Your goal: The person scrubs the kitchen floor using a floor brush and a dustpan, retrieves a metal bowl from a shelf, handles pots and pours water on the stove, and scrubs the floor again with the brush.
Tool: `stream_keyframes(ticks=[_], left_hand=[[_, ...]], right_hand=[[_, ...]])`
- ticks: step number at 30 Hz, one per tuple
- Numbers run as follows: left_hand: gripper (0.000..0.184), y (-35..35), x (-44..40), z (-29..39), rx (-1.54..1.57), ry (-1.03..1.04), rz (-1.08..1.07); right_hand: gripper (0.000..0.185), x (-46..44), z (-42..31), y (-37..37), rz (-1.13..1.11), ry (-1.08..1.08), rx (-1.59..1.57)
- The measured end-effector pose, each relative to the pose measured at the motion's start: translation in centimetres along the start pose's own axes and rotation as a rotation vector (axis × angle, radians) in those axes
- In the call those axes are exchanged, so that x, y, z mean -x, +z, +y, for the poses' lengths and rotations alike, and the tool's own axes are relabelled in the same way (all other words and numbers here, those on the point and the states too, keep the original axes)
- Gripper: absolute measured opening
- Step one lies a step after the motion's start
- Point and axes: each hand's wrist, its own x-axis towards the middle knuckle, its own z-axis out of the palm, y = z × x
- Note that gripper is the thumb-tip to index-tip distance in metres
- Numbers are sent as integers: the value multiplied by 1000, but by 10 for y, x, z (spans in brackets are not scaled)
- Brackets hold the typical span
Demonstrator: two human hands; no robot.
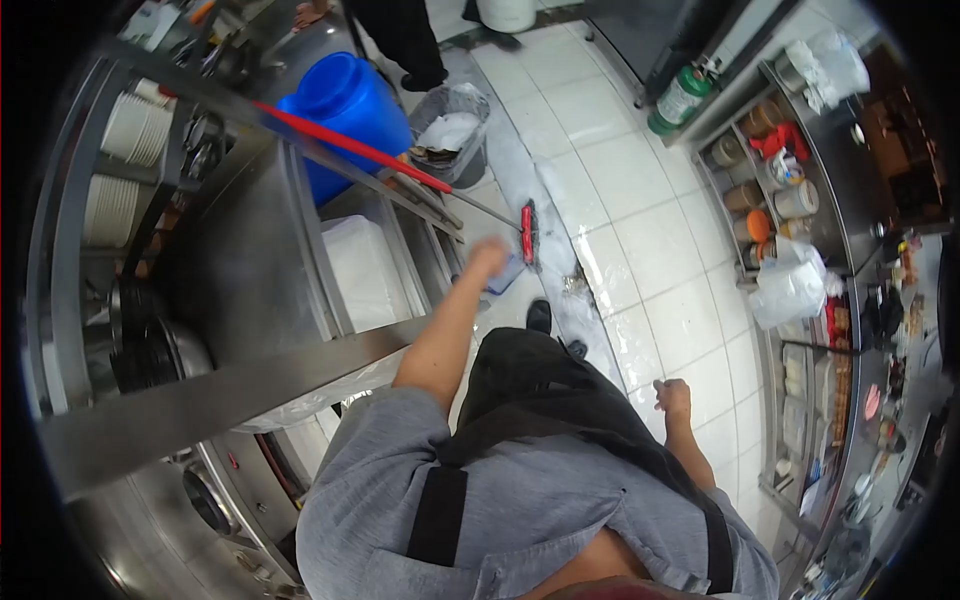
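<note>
My left hand [488, 256] reaches forward past the steel shelving, smeared by motion; its fingers cannot be made out. Just beyond it shows a bluish object [505, 275], and whether the hand touches it is unclear. My right hand [673, 396] hangs at my right side above the tiles, fingers loosely bent and a little apart, with nothing visible in it. Ahead of my shoes, a red squeegee or brush head [528, 234] rests on a wet, foamy strip of floor [560, 215]. A red pole [350, 145] slants over the shelving at the left.
A blue barrel [350, 110] and a grey bin [462, 150] with waste stand ahead on the left. Another person's dark-clad legs [400, 40] are beyond. A green cylinder [684, 100] and shelves of jars [750, 195] line the right. Steel framing [210, 400] crosses the left side.
</note>
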Motion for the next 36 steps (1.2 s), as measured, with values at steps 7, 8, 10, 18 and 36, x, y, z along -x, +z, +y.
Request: stream_keyframes(ticks=[7,8,10,18,36], left_hand=[[55,97,153,-89,-511,-32,-348],[59,96,172,-109,-445,-118,-391],[54,89,215,-132,-85,-327,-428],[39,125,265,-175,225,-341,-195],[22,126,245,-250,-116,-56,-171]], right_hand=[[37,-44,-41,-21,-22,-238,244],[37,-50,-45,-22,-17,-269,235],[37,-73,-56,-25,105,-474,320],[27,-105,-86,28,-245,-544,159],[31,-35,-40,-9,185,-669,387]])
